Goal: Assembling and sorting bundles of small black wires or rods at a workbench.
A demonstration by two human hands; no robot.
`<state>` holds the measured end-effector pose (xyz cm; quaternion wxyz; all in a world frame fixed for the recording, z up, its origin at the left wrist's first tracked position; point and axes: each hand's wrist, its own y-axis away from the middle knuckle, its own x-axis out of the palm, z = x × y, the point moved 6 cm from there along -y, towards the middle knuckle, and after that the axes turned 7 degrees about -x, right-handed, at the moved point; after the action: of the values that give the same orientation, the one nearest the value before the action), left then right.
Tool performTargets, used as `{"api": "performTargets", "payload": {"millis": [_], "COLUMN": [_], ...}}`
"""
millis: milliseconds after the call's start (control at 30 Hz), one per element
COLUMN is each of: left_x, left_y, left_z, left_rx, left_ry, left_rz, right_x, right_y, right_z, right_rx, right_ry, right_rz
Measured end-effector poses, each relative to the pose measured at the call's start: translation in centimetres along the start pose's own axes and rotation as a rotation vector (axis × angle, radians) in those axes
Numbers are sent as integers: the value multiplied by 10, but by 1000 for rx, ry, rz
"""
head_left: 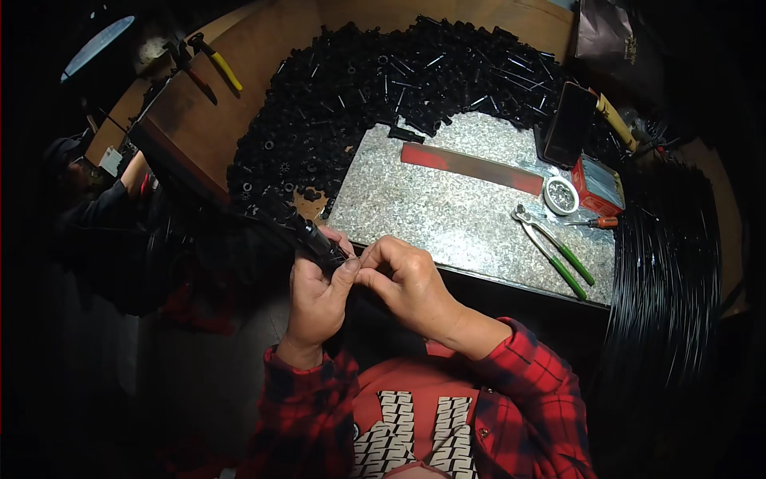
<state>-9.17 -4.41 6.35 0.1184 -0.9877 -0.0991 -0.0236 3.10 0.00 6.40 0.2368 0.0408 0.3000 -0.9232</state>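
Note:
My left hand [317, 297] is closed around a long black plastic part [299, 227] that sticks up and to the left from my fist. My right hand [407, 281] meets it at the part's near end, fingertips pinched together against my left thumb; whatever small piece it pinches is hidden. Both hands hover just in front of a speckled grey stone slab [455, 215]. Behind and left of the slab a big heap of small black plastic parts [375, 88] curves around it.
On the slab lie a flat red bar [471, 166], green-handled pliers [558, 254], a round white tin [561, 195], a red box [598, 185] and a dark phone [570, 124]. Yellow-handled pliers [217, 64] rest on the wooden table. Black cable coils [666, 271] hang right. Another person [104, 199] sits left.

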Motion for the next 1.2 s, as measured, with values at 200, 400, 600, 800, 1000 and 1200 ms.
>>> {"api": "performTargets", "payload": {"millis": [200,400,600,800,1000,1200], "left_x": [-2,1,2,4,18,40], "left_y": [1,4,4,4,-6,-6], "left_z": [-1,-2,-4,9,14,32], "left_rx": [30,22,130,166,46,-4], "left_ry": [-38,51,-109,-147,10,325], "left_rz": [-34,-19,-49,-114,-37,89], "right_x": [1,5,5,-8,-75,-175], "right_y": [1,1,1,7,25,42], "right_z": [-13,-22,-31,-23,-14,-9], "right_rx": [234,294,328,284,184,60], "right_ry": [-44,-141,-180,-60,234,902], "right_rz": [109,134,145,129,116,-14]}}
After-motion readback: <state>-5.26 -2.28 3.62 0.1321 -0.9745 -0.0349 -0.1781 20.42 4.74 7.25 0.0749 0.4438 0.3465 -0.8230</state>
